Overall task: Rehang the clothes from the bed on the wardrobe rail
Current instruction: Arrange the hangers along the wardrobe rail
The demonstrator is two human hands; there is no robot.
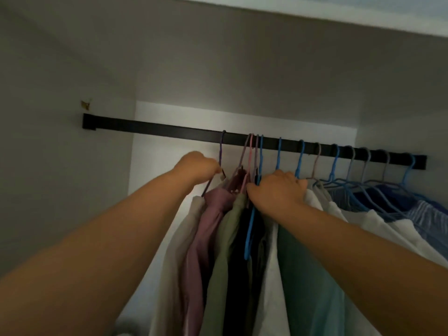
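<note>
Black wardrobe rail (169, 129) carries 1 purple hanger (221, 151) pinched closed by the left hand (197, 167); the right hand (278, 190) clamps hangers' necks just right of it.

Inside my home wardrobe.
A black rail (169, 132) spans grey walls (60, 69); shirts (303, 275) hang from coloured hangers (300, 156) before me.
</note>
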